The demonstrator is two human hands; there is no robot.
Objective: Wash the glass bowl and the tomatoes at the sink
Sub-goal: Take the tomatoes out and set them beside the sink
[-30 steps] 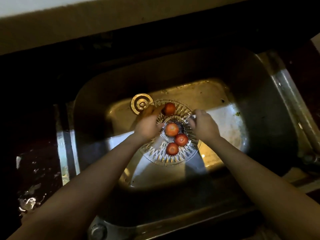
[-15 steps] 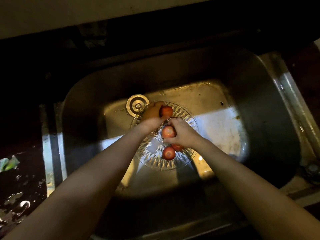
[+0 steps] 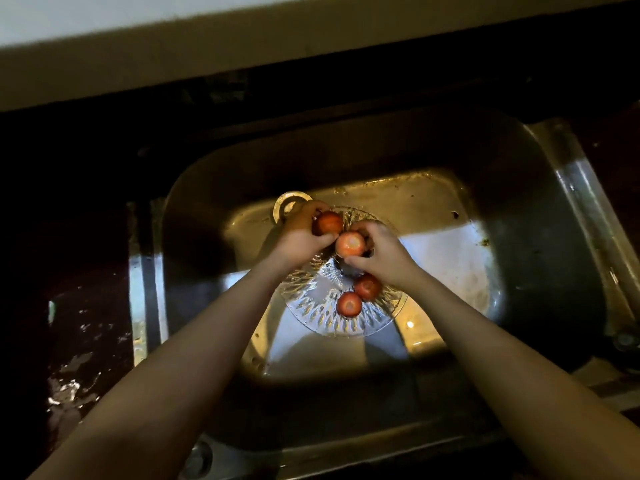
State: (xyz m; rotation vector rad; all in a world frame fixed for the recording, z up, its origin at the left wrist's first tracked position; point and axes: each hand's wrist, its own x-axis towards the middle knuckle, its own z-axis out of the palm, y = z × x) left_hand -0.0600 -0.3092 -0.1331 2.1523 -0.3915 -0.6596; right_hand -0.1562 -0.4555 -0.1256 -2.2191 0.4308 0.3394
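Observation:
A cut-glass bowl (image 3: 325, 320) lies on the floor of the steel sink (image 3: 450, 282). Two red tomatoes (image 3: 349, 304) (image 3: 367, 286) rest in its near half. My left hand (image 3: 300, 233) grips a third tomato (image 3: 328, 223) above the bowl's far rim. My right hand (image 3: 382, 252) holds a fourth, paler tomato (image 3: 350, 244) just beside it, over the bowl's middle. The two held tomatoes almost touch.
The round drain (image 3: 289, 204) sits at the sink's back left, partly behind my left hand. A dark wet counter (image 3: 76, 341) lies to the left. The sink's rim (image 3: 588, 202) runs along the right. A pale ledge (image 3: 207, 39) spans the top.
My right hand left the bowl's rim, took a tomato from the bowl's middle and lifted it up beside the one in my left hand.

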